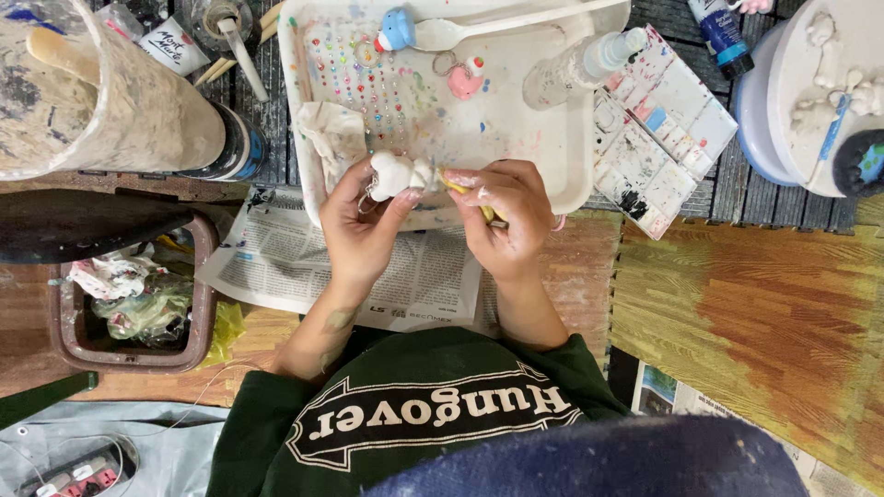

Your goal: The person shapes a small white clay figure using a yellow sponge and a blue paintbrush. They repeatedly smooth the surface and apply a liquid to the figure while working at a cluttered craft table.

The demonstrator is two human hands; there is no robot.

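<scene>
While newspaper (276,262) lies below, hands hold a white figurine (398,175).

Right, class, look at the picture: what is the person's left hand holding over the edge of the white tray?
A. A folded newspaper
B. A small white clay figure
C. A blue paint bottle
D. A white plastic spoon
B: the left hand grips a small white clay figure at the near rim of the white tray, while the right hand brings a yellow-handled tool to it.
</scene>
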